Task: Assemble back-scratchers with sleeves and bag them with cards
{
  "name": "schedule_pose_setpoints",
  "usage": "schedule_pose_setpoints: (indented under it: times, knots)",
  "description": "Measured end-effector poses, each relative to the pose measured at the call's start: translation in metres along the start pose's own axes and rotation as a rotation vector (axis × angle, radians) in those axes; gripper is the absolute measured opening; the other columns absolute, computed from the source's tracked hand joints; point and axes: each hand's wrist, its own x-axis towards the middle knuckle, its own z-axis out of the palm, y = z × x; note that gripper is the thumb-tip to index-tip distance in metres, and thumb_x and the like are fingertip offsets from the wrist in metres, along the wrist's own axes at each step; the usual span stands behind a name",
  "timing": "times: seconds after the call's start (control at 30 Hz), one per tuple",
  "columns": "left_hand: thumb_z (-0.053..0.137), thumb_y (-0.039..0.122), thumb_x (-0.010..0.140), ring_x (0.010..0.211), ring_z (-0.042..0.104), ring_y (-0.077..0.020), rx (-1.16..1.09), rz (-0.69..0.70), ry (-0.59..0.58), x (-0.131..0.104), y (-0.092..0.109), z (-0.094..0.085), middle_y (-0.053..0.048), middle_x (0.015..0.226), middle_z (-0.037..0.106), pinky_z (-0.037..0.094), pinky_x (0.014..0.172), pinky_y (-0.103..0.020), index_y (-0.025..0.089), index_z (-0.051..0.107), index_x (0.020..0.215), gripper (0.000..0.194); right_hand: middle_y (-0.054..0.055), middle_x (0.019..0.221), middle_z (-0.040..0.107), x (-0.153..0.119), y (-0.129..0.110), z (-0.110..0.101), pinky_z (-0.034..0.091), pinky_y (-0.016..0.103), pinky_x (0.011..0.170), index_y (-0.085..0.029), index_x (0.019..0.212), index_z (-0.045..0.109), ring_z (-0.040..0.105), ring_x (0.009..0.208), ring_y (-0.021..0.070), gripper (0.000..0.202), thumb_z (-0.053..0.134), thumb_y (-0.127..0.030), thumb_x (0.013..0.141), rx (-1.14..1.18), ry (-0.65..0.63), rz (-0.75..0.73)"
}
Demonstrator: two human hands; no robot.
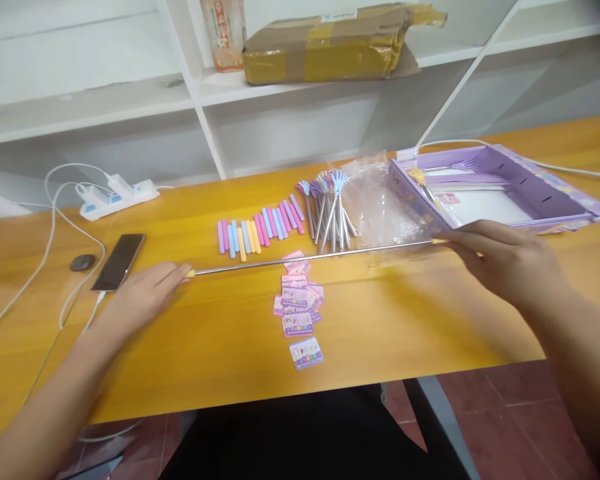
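A thin metal telescopic back scratcher (310, 257) is stretched out level above the table, a bit of yellow showing at each end. My left hand (147, 293) pinches its left end, and my right hand (503, 257) grips the other; both ends are mostly hidden by fingers. Just behind the rod stands a bundle of short back scratchers (333, 210) with pastel hand-shaped heads. To their left lies a row of pink, purple, blue and yellow grip sleeves (257, 227). Below the rod, small printed cards (300, 300) are scattered in a loose pile.
A purple display box (525, 180) with a few items inside sits at the right, beside a clear plastic bag (385, 207). At the left are a phone (120, 261), a black earbud case (83, 262), cables and a power strip (120, 198). A taped carton (325, 50) rests on the shelf.
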Motion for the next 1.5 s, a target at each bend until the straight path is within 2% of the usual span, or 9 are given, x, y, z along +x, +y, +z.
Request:
schedule_pose_setpoints:
  times: [0.2, 0.3, 0.4, 0.63, 0.9, 1.03, 1.23, 1.4, 1.5]
  knots:
    - [0.047, 0.023, 0.116, 0.077, 0.069, -0.0193, 0.05, 0.214, 0.129, 0.058, 0.056, 0.016, -0.007, 0.095, 0.075, 0.047, 0.065, -0.03, 0.017, 0.068, 0.124, 0.024, 0.005, 0.092, 0.074, 0.074, -0.096, 0.008, 0.047, 0.03, 0.069, -0.017, 0.119, 0.075, 0.064, 0.078, 0.0169, 0.031, 0.049, -0.002, 0.108, 0.143, 0.116, -0.38]
    - [0.046, 0.022, 0.117, 0.07, 0.065, -0.0167, 0.055, 0.248, 0.181, 0.081, 0.081, 0.024, -0.005, 0.09, 0.073, 0.045, 0.06, -0.029, 0.016, 0.067, 0.122, 0.022, 0.006, 0.087, 0.066, 0.104, -0.141, 0.007, 0.042, 0.033, 0.069, -0.014, 0.11, 0.074, 0.057, 0.078, 0.0184, 0.031, 0.045, -0.004, 0.111, 0.18, 0.126, -0.449]
    - [0.045, 0.022, 0.117, 0.066, 0.062, -0.016, 0.091, 0.256, 0.175, 0.092, 0.095, 0.025, -0.004, 0.086, 0.071, 0.043, 0.057, -0.029, 0.015, 0.066, 0.119, 0.022, 0.007, 0.085, 0.062, 0.12, -0.168, 0.006, 0.035, 0.035, 0.066, -0.013, 0.097, 0.071, 0.05, 0.076, 0.0184, 0.031, 0.045, -0.005, 0.112, 0.154, 0.126, -0.483]
    - [0.047, 0.025, 0.116, 0.063, 0.062, -0.016, 0.128, 0.243, 0.12, 0.088, 0.101, 0.018, -0.004, 0.086, 0.073, 0.035, 0.054, -0.031, 0.016, 0.067, 0.11, 0.023, 0.006, 0.088, 0.063, 0.113, -0.173, 0.004, 0.037, 0.034, 0.07, -0.014, 0.102, 0.072, 0.052, 0.079, 0.0189, 0.031, 0.044, -0.01, 0.116, 0.131, 0.072, -0.54]
    - [0.048, 0.021, 0.098, 0.061, 0.064, -0.0214, 0.215, 0.0, -0.171, 0.093, 0.109, 0.011, -0.006, 0.074, 0.071, 0.026, 0.053, -0.034, 0.018, 0.068, 0.091, 0.021, 0.006, 0.09, 0.067, 0.108, -0.181, 0.009, 0.037, 0.035, 0.071, -0.018, 0.099, 0.072, 0.056, 0.078, 0.019, 0.031, 0.046, -0.014, 0.116, 0.156, -0.004, -0.486]
    - [0.05, 0.024, 0.095, 0.061, 0.065, -0.0217, 0.233, -0.07, -0.22, 0.097, 0.112, 0.008, -0.008, 0.073, 0.073, 0.023, 0.053, -0.034, 0.018, 0.069, 0.092, 0.02, 0.006, 0.087, 0.067, 0.108, -0.183, 0.012, 0.037, 0.035, 0.071, -0.019, 0.097, 0.071, 0.055, 0.077, 0.0193, 0.03, 0.048, -0.014, 0.115, 0.172, -0.013, -0.445]
    - [0.05, 0.029, 0.093, 0.059, 0.063, -0.0229, 0.256, -0.171, -0.262, 0.091, 0.096, 0.003, -0.008, 0.07, 0.072, 0.021, 0.055, -0.033, 0.019, 0.069, 0.087, 0.023, 0.006, 0.087, 0.069, 0.097, -0.158, 0.017, 0.036, 0.035, 0.075, -0.019, 0.102, 0.073, 0.057, 0.081, 0.0195, 0.032, 0.045, -0.009, 0.113, 0.104, 0.032, -0.374]
    - [0.053, 0.032, 0.089, 0.059, 0.057, -0.0217, 0.353, -0.275, -0.222, 0.054, 0.04, -0.014, -0.008, 0.066, 0.067, 0.021, 0.057, -0.033, 0.02, 0.063, 0.077, 0.02, 0.008, 0.091, 0.074, 0.056, -0.066, 0.019, 0.04, 0.033, 0.077, -0.02, 0.107, 0.075, 0.06, 0.086, 0.0203, 0.019, 0.057, -0.018, 0.111, -0.074, 0.05, -0.166]
    - [0.051, 0.031, 0.088, 0.061, 0.053, -0.0208, 0.362, -0.321, -0.225, 0.028, 0.009, -0.027, -0.006, 0.063, 0.063, 0.024, 0.06, -0.032, 0.022, 0.052, 0.071, 0.02, 0.011, 0.085, 0.074, 0.022, -0.003, 0.013, 0.041, 0.033, 0.072, -0.023, 0.092, 0.072, 0.062, 0.084, 0.0218, 0.022, 0.06, -0.027, 0.109, -0.171, -0.025, 0.018]
